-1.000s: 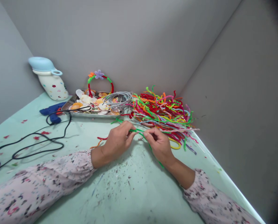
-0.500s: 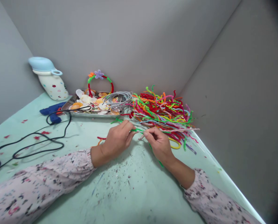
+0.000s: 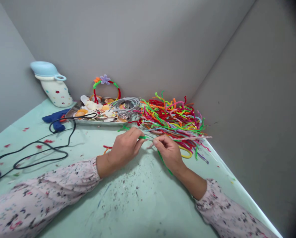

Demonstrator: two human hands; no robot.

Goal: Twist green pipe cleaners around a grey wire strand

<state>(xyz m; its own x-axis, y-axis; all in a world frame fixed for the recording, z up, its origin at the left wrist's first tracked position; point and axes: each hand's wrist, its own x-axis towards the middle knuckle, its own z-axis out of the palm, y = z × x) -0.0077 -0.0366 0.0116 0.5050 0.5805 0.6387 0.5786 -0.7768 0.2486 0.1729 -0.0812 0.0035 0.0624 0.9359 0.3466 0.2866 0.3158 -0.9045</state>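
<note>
My left hand (image 3: 126, 147) pinches a green pipe cleaner (image 3: 145, 137) between thumb and forefinger, near the middle of the table. Just to its right my right hand (image 3: 168, 152) is closed in a pinch on a thin grey wire (image 3: 151, 138), which spans the small gap between the hands. A green strand (image 3: 163, 162) hangs below my right hand. More green (image 3: 123, 128) shows behind my left hand. The wire's ends are hidden by my fingers. Beyond the hands lies a heap of coloured pipe cleaners (image 3: 172, 115).
A metal tray (image 3: 100, 123) holds shells, with coiled grey wire (image 3: 126, 105) at its right end. A decorated hoop (image 3: 107, 81) stands behind it. At the left are a blue glue gun (image 3: 57, 116), its black cable (image 3: 41, 140) and a white bottle (image 3: 57, 91). Grey panels (image 3: 138, 43) surround the table.
Less green shows between my fingertips, and more bare grey wire is visible there. Both hands have stayed in nearly the same place.
</note>
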